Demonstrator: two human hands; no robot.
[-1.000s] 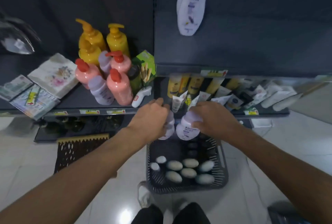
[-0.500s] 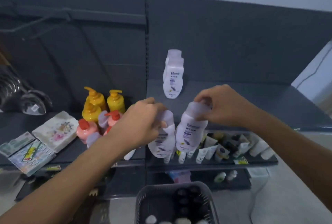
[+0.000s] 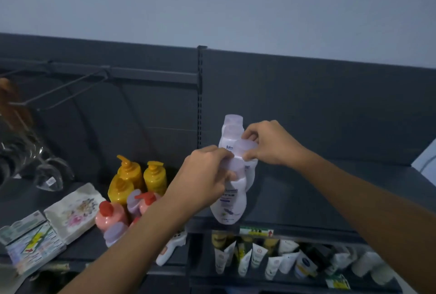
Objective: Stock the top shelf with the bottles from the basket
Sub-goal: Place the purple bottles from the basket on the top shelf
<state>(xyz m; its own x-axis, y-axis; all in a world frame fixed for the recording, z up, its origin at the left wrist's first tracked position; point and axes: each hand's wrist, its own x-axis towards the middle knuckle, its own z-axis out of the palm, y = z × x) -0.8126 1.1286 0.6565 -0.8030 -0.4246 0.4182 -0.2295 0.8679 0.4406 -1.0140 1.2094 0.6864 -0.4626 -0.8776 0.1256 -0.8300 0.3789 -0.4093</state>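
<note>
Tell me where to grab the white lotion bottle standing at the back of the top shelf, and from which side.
Grip the back bottle by its lilac cap, coming from above. It stands upright and the cap is its only clear part: the bottle in the right hand and the one in the left hand cover its body from the front. I'd move those aside first.

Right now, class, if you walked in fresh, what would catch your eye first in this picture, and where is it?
First, the two hands at centre: the left hand and right hand each grip a white bottle by its lilac cap, over the dark top shelf. Just behind them, similar white bottles already stand on that shelf. Lower left, the yellow pump bottles stand out brightly.
</note>
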